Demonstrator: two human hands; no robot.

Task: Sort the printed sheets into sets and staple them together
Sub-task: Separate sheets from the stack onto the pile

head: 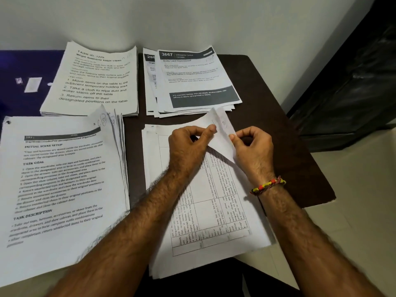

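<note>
Four paper stacks (205, 211) on table (289, 146)

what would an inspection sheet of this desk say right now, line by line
surface: dark brown table, purple surface on its left
job's things: four paper stacks; table-grid stack nearest, 3667 stack behind it; no stapler seen
clutter: small white slips on the purple surface
grippers: left hand and right hand both pinch the lifted top corner of the grid stack
cables: nothing seen
surroundings: white wall, dark furniture at right

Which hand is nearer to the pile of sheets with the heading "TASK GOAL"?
Left. The left hand pinches the lifted corner just right of that pile; the right hand holds the same corner farther right.
</note>
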